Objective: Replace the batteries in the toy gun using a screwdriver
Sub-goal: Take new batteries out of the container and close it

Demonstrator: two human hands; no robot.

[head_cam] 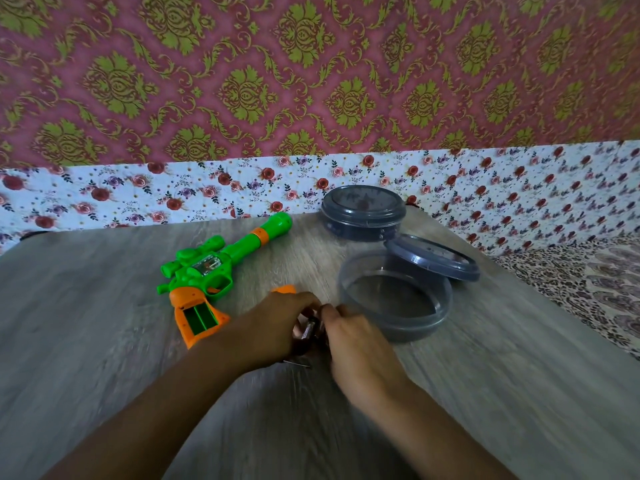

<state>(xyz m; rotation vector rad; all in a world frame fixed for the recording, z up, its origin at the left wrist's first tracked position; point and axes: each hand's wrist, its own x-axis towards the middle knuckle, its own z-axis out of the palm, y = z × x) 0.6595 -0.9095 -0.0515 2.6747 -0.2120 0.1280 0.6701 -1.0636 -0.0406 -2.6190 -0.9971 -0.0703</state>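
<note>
The green and orange toy gun (pixel 207 271) lies on its side on the wooden table (pixel 104 341), barrel pointing to the far right. The battery compartment (pixel 199 318) in its grip is open and looks empty. An orange cover piece (pixel 284 289) shows just beyond my left hand (pixel 273 327). My left hand and my right hand (pixel 353 337) meet fingertip to fingertip, both pinching a small dark battery (pixel 309 329). Under them lies the screwdriver (pixel 298 364); only its thin metal shaft and a bit of dark handle show.
An open grey round container (pixel 394 296) stands right of my hands, its lid (pixel 433 258) leaning on its far rim. A second, closed container (pixel 363 207) stands behind it by the floral wall. The table's right edge runs diagonally past a patterned fabric (pixel 588 289).
</note>
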